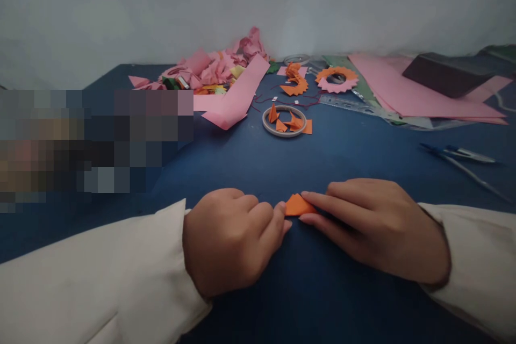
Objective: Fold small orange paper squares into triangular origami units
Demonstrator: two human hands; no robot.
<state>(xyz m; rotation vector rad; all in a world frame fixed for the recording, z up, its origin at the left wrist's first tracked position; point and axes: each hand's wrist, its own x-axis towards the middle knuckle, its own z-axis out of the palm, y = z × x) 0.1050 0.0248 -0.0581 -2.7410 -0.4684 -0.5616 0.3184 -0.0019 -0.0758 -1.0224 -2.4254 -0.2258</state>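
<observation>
A small folded piece of orange paper is held between my two hands, just above or on the blue table. My left hand is closed, its thumb and index finger pinching the paper's left end. From the other side, my right hand grips the right end between index finger and thumb. Straight ahead lies a roll of tape with several folded orange pieces inside its ring. Beyond it are a curved chain of orange folded pieces and an orange and pink paper ring.
Crumpled pink paper scraps and a pink strip lie at the back left. Pink sheets with a dark block on top are at the back right, near a clear ruler and pens. A pale wall stands behind.
</observation>
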